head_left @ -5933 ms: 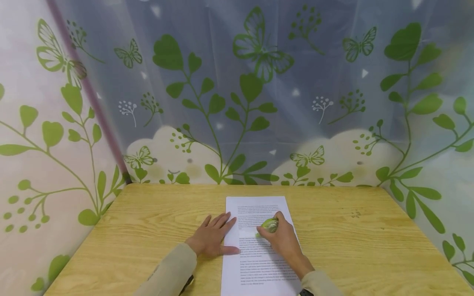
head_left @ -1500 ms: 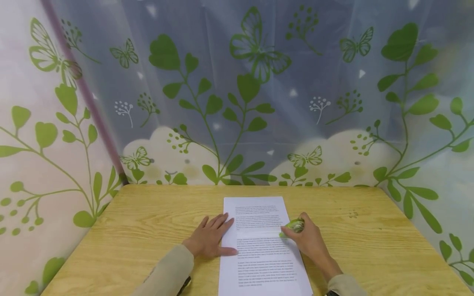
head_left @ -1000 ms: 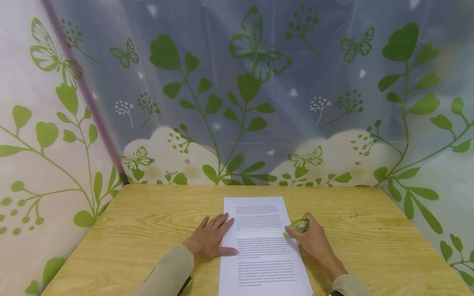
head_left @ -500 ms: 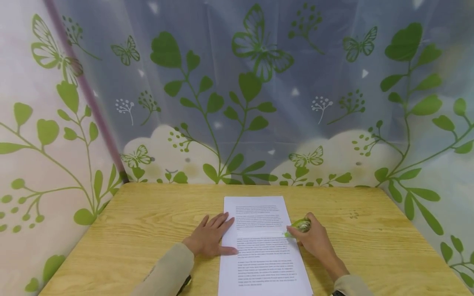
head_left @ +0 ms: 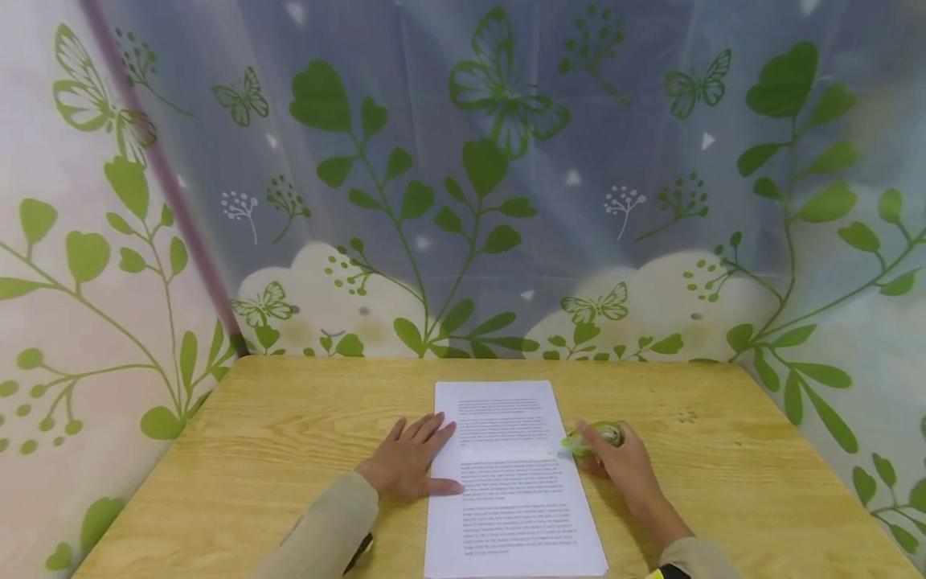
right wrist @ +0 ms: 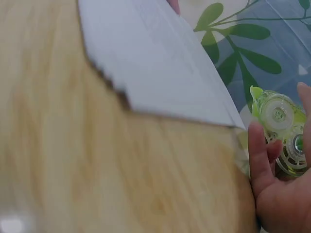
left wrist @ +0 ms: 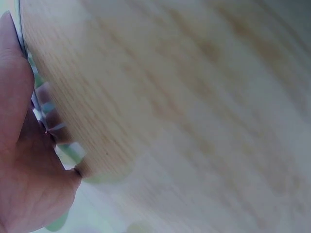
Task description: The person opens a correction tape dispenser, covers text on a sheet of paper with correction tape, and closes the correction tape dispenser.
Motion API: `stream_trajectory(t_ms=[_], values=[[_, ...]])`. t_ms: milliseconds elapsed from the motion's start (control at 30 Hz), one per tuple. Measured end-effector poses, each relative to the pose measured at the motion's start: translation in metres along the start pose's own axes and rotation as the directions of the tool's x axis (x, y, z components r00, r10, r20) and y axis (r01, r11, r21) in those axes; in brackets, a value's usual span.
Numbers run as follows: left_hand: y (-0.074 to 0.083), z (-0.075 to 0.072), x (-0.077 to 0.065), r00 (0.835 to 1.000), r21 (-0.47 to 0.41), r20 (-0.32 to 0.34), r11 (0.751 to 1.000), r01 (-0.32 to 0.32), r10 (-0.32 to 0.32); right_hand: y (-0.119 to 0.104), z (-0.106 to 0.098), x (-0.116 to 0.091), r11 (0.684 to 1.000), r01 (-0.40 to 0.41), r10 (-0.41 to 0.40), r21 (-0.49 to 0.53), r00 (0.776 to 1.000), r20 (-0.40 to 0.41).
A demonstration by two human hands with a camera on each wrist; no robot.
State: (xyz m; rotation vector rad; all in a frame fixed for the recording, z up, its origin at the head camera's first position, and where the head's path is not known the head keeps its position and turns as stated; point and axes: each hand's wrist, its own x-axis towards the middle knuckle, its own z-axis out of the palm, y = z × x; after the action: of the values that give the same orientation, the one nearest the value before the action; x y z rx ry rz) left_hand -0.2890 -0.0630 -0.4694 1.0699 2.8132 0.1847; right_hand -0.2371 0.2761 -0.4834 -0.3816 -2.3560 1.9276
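Observation:
A stack of printed paper (head_left: 510, 474) lies on the wooden table, a blank white band crossing its text between two paragraphs. My left hand (head_left: 407, 460) rests flat along the stack's left edge, fingers spread and thumb on the sheet. At the right edge, my right hand (head_left: 631, 470) holds a green, see-through correction tape (head_left: 606, 435) between thumb and fingers, its tip overlapping the paper's edge. The right wrist view shows the round reels inside the correction tape (right wrist: 278, 115). Only part of the left hand (left wrist: 34, 189) appears in the left wrist view.
The wooden table (head_left: 304, 418) extends to both sides of the paper. Behind it hangs a blue and white curtain (head_left: 405, 241) printed with green leaves and butterflies. A small mark (head_left: 686, 416) shows on the tabletop at right.
From mid-page, my right hand has moved right with the correction tape to the paper's edge, and the white band now reaches further right. Lately its grip has shifted. The left hand stays put.

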Motion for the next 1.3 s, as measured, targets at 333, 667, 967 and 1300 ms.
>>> stream_trajectory(t_ms=[333,667,967,1300], values=[[-0.004,0.001,0.008,1.0,0.04,-0.003,0.999,0.009,-0.008,-0.025,0.067,-0.015,0.999,-0.031,0.03,0.037,0.999,0.016],[0.0,0.001,0.012,1.0,0.042,0.022,0.999,0.011,-0.012,-0.026,0.127,-0.019,0.986,0.129,-0.126,-0.104,0.991,0.04],[0.001,0.0,0.008,0.999,0.061,0.03,0.998,0.026,-0.028,-0.029,0.136,-0.021,0.971,0.162,-0.151,-0.174,0.986,0.075],[-0.003,0.003,0.005,0.999,0.055,0.021,0.998,0.023,-0.024,-0.027,0.142,-0.021,0.966,0.166,-0.148,-0.2,0.984,0.1]])
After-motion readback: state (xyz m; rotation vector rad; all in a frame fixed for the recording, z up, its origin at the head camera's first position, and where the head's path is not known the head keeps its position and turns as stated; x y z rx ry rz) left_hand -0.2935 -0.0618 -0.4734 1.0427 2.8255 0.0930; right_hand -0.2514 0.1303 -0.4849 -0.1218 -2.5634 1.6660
